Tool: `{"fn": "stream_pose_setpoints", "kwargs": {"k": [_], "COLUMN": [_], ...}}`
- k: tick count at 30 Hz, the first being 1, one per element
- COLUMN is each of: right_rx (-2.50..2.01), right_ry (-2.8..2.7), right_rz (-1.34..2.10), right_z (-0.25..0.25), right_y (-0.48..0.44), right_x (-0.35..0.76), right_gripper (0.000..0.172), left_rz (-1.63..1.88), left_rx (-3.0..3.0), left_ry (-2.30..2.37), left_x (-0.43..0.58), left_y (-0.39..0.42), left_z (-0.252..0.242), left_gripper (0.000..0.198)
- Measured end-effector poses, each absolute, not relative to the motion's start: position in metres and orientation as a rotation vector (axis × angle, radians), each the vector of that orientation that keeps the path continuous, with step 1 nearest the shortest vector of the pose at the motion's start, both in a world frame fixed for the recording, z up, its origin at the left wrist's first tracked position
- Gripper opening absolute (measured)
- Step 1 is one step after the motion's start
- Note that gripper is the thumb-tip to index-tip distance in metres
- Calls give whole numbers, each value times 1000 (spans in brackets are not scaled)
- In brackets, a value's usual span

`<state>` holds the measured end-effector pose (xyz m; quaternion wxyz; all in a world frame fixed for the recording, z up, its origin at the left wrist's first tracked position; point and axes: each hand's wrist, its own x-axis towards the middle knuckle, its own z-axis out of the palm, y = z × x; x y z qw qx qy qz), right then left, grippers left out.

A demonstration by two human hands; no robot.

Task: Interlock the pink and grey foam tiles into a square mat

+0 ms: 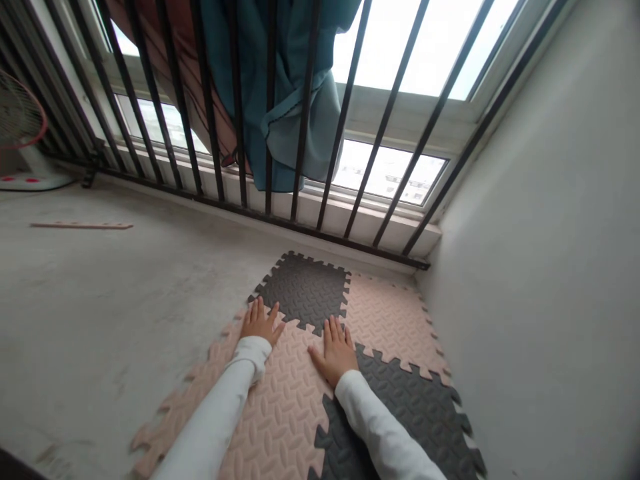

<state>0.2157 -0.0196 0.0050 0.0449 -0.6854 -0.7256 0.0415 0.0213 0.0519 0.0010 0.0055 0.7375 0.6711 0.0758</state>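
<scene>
Both hands lie flat on interlocking foam floor tiles with a raised leaf-like pattern. My left hand (pixel 261 323) rests with fingers spread at the far left corner of the near pink foam tile (pixel 285 393), its fingertips at the seam with the far dark grey tile (pixel 306 287). Near the same tile's far right corner lies my right hand (pixel 335 355), open, its fingertips by the seam where the tiles meet. To its right are a near dark grey tile (pixel 410 400) and a far pink tile (pixel 390 313). Neither hand holds anything.
Dark metal railings (pixel 270 113) stand beyond the tiles, with teal and pink curtains (pixel 295 87) behind them at the windows. A white wall (pixel 540 267) borders the right. On the concrete floor (pixel 150 287) lies a thin pinkish strip (pixel 81 226). A fan (pixel 20 113) stands far left.
</scene>
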Motion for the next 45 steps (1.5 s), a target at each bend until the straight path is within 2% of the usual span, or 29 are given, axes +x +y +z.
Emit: {"fn": "stream_pose_setpoints", "kwargs": {"k": [4,7,11,16,24,30,35,39,45], "right_rx": [-2116,-2156,-2220,-2289,-2360,-2051,-1811,-1797,-1862], "right_ry": [-2192,-2187,-2155,-2076,-1925,-1889,-1962,-1991,-1856], "right_rz": [176,346,531,504,451,311,380,428,286], "right_z": [13,28,48,62,65,47,7,-16,21], "right_y": [-13,-7,-17,-94,-228,-319,-407,-443,-426], "right_x": [218,220,222,231,247,250,236,236,249], "right_gripper": [76,74,60,60,54,45,42,40,39], "left_rz": [101,-44,-150,-176,64,141,161,324,618], "left_rx": [2276,2236,2207,2162,2135,2163,2186,2146,2006], "left_ry": [1998,1863,1736,1682,1892,1956,2000,2017,1937], "left_x": [25,26,23,32,73,71,68,67,56], "left_y": [27,-6,-62,-141,-236,-240,-229,-227,-233], "left_z": [11,19,28,37,44,41,41,37,35], "left_gripper": [57,61,65,65,44,30,27,25,11]}}
